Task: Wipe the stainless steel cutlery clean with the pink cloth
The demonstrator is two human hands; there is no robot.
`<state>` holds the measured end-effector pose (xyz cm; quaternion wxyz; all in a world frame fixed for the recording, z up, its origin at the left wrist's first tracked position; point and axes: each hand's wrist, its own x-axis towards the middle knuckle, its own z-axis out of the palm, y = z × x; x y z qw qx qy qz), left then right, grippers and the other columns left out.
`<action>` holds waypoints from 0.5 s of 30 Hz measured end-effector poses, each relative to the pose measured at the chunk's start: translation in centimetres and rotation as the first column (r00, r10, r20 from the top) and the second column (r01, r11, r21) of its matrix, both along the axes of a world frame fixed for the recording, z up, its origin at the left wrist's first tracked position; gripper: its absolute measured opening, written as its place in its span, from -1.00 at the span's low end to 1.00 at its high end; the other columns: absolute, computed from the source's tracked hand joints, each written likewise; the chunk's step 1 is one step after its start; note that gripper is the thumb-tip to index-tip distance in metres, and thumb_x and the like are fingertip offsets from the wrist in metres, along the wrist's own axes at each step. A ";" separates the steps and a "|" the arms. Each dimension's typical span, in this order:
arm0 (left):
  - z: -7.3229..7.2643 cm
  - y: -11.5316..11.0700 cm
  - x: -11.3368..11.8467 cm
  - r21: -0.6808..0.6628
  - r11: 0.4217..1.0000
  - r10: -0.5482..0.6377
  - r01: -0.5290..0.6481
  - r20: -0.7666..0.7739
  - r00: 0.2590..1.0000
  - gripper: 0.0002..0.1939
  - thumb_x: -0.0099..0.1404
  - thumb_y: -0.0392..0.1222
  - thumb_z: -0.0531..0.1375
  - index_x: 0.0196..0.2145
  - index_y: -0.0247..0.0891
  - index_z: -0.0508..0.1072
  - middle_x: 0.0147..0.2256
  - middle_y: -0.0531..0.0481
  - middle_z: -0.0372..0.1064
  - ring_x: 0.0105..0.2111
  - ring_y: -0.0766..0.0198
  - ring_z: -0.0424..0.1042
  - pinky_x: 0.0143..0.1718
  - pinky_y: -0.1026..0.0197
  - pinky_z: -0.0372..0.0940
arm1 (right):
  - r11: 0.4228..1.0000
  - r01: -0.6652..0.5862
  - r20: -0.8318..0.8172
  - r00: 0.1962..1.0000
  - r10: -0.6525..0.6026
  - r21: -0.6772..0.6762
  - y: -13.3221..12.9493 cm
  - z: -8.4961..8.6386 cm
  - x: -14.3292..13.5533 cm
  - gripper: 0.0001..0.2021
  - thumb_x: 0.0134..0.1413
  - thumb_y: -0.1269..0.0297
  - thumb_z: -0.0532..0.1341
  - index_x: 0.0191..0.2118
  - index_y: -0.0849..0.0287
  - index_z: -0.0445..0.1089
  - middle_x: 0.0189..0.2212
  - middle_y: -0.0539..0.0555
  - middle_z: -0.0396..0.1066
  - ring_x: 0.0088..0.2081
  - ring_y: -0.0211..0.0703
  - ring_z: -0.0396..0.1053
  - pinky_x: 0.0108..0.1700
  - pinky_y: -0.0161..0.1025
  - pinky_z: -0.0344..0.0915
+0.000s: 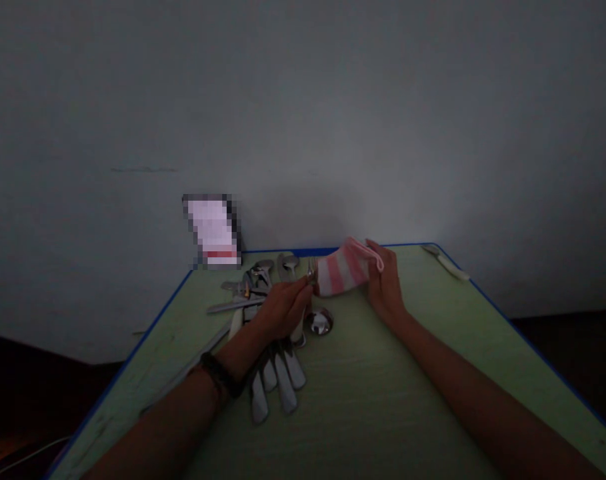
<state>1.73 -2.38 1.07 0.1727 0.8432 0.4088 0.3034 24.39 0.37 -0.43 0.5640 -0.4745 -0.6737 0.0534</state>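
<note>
Pink-and-white striped cloth (341,272) pinched between fingers of right hand (389,283), silver metal fork (312,267) pinched in left hand (285,308), beside cloth.

I'm finding room toward the near edge of the table (363,407); cutlery (287,392) is blocking my way left, a pale-handled utensil (451,267) the far right corner.

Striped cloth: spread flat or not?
Not spread flat. The right hand holds the striped cloth raised at one end, where its edge loops over. Whether it's neatly folded: cannot tell.
</note>
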 end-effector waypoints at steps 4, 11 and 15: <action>0.1 -0.1 0.0 0.001 1.000 0.012 -0.012 -0.006 1.000 -0.64 0.37 -0.14 -0.20 -0.27 -0.31 0.34 -0.56 0.07 0.33 -0.56 0.32 0.36 -0.44 0.25 0.23 | 0.984 0.016 -0.168 0.985 -0.046 -0.178 0.4 -0.5 0.5 -0.57 0.17 0.14 -0.05 0.14 0.10 0.06 -0.05 0.16 0.30 -0.06 -0.04 0.32 -0.05 -0.06 0.26; 0.1 -0.1 0.0 -0.002 1.000 0.007 -0.007 -0.006 1.000 -0.64 0.37 -0.15 -0.19 -0.27 -0.30 0.35 -0.58 0.08 0.34 -0.52 0.30 0.39 -0.40 0.25 0.24 | 0.979 0.083 -0.190 0.975 -0.119 -0.187 1.1 -1.2 1.7 -0.57 -0.13 0.28 0.21 -0.05 0.20 0.25 -0.17 0.18 0.39 -0.17 0.00 0.34 -0.11 -0.03 0.28; 0.2 -0.1 0.0 -0.021 1.000 0.008 -0.008 -0.007 1.000 -0.64 0.38 -0.15 -0.19 -0.26 -0.30 0.35 -0.59 0.09 0.33 -0.54 0.31 0.38 -0.41 0.26 0.23 | 0.996 -0.049 -0.002 0.999 0.049 -0.075 0.6 -0.7 1.2 -0.70 -0.11 0.47 0.11 -0.17 0.16 0.35 -0.20 0.12 0.40 -0.14 -0.05 0.32 -0.06 -0.05 0.25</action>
